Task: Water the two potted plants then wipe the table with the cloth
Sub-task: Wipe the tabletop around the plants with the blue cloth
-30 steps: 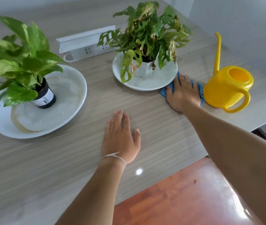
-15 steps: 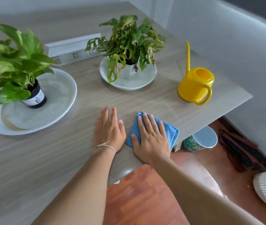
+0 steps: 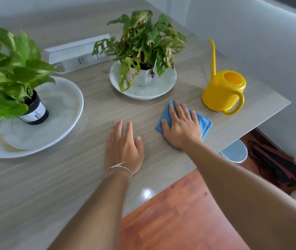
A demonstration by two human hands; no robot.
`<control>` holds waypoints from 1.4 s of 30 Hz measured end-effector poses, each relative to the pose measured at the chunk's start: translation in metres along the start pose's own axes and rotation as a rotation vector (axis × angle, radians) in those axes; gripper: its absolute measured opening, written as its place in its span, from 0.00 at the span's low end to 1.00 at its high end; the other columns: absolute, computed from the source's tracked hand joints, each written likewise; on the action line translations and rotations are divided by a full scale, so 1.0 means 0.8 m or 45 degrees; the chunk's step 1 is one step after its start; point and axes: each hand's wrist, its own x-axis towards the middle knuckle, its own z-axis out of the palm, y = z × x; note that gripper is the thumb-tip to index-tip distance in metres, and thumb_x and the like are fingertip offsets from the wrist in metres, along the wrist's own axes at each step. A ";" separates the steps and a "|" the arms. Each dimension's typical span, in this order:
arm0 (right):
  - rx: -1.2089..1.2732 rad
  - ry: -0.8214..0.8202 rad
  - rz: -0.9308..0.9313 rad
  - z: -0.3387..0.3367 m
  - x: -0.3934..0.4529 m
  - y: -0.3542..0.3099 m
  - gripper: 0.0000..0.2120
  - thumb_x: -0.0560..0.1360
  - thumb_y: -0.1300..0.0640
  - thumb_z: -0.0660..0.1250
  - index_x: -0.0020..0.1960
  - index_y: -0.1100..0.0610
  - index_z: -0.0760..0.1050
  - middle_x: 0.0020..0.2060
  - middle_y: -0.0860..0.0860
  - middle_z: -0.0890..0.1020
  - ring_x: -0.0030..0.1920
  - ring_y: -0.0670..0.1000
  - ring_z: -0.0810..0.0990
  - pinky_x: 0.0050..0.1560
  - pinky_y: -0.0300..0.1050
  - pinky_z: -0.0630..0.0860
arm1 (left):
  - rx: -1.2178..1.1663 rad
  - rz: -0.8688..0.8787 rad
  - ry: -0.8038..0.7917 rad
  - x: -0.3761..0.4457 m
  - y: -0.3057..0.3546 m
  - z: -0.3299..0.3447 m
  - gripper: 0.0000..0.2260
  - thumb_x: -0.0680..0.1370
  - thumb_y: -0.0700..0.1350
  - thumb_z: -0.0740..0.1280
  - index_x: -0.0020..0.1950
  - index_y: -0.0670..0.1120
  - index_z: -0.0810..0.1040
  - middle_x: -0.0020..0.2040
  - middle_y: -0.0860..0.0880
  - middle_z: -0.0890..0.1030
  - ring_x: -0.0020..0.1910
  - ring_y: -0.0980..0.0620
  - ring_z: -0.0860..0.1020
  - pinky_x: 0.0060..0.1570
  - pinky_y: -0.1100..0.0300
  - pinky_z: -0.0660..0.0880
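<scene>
The left hand [image 3: 123,148] lay flat and empty on the table [image 3: 35,186], left of the blue cloth [image 3: 204,123], seemingly as a brace; the right hand [image 3: 182,128] pressed open-palmed on that cloth to wipe; beyond it the holey-leaved plant [image 3: 143,42] stood in its saucer [image 3: 168,83]; the yellow watering can [image 3: 223,89] rested right of the cloth, seemingly finished with.

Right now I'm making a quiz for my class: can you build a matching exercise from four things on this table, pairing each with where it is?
Things:
1. Blue folded cloth
2. Yellow plastic watering can
3. Black plastic plant pot
4. White socket strip

Places:
A. in the large white dish
B. under the right hand
C. behind both plants
D. near the table's right corner

Pairs: 1-B, 2-D, 3-A, 4-C
</scene>
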 end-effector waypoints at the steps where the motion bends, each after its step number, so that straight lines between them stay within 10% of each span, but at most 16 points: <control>1: -0.003 -0.011 0.015 -0.001 0.020 0.004 0.36 0.80 0.36 0.42 0.84 0.52 0.45 0.83 0.49 0.48 0.82 0.50 0.43 0.80 0.55 0.42 | 0.017 0.000 -0.009 0.000 0.000 0.001 0.28 0.79 0.51 0.60 0.78 0.44 0.61 0.77 0.39 0.62 0.78 0.41 0.58 0.75 0.46 0.58; 20: -0.085 0.114 -0.044 -0.017 0.191 0.032 0.30 0.84 0.43 0.47 0.82 0.55 0.55 0.81 0.54 0.60 0.80 0.56 0.56 0.78 0.58 0.53 | 0.053 -0.005 0.024 0.000 -0.002 0.003 0.26 0.77 0.54 0.58 0.74 0.47 0.69 0.77 0.40 0.65 0.77 0.41 0.61 0.75 0.45 0.60; 42: 0.018 0.062 -0.073 0.009 -0.114 -0.031 0.36 0.80 0.35 0.43 0.83 0.51 0.51 0.83 0.49 0.53 0.82 0.51 0.46 0.80 0.55 0.41 | -0.091 0.003 0.063 -0.004 -0.001 -0.008 0.22 0.75 0.45 0.66 0.67 0.38 0.73 0.72 0.36 0.69 0.72 0.36 0.66 0.71 0.42 0.64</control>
